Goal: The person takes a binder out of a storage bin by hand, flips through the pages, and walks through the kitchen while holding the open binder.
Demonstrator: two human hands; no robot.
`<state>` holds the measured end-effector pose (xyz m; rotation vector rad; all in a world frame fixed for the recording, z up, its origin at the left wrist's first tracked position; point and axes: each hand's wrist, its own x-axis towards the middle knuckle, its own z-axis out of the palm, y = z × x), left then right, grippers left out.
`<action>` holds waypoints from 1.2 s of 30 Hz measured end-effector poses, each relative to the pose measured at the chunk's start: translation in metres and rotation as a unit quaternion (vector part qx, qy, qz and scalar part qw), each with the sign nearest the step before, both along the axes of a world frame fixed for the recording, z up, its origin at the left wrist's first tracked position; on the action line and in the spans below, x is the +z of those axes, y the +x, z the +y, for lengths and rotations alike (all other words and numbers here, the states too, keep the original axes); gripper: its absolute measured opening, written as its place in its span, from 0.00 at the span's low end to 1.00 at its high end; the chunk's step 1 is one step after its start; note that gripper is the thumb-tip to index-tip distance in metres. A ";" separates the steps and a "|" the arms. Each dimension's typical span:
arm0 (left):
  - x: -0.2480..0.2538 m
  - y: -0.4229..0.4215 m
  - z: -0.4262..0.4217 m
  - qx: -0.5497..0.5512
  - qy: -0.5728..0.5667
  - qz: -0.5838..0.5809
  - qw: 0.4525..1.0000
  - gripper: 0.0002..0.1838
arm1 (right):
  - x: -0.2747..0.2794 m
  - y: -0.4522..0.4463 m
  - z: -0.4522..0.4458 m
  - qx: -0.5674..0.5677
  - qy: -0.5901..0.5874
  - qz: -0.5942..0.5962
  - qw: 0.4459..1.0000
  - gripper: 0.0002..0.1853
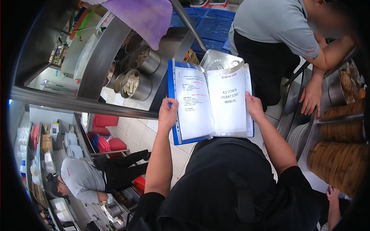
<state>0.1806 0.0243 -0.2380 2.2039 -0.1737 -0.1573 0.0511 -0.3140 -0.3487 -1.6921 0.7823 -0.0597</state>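
Observation:
An open blue ring binder (172, 82) with clear plastic sleeves is held up before my chest. Its right page (230, 111) reads "Kitchen Operations' Manual"; on the left page (192, 119) are printed ingredient lists. My left hand (168, 112) grips the binder's left edge, thumb on the front and fingers behind the cover. At the right edge my right hand (253, 106) pinches the sleeves and cover in the same way. Behind the binder's top a square metal tin lid (221, 59) shows in part.
Steel pots (137, 86) with pale food stand on a shelf at upper left, below a purple cloth (140, 19). Bamboo steamers (335, 161) and stacked plates (298, 140) are at right. One co-worker (266, 34) leans at upper right; another (83, 179) works at lower left.

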 end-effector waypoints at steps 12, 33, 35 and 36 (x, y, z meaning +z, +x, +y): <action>0.045 -0.013 -0.046 -0.040 0.115 0.079 0.989 0.15 | -0.011 0.003 0.000 -0.003 -0.005 -0.001 1.000 0.33; 0.040 -0.019 -0.068 -0.109 0.090 0.023 0.990 0.18 | -0.008 0.004 -0.002 0.014 0.003 -0.014 1.000 0.30; 0.049 -0.023 -0.071 -0.101 0.093 0.041 0.990 0.20 | -0.005 0.006 0.001 0.009 0.027 -0.024 0.999 0.30; 0.049 -0.024 -0.072 -0.099 0.094 0.036 0.990 0.21 | -0.001 0.008 0.005 0.020 -0.001 -0.039 0.999 0.29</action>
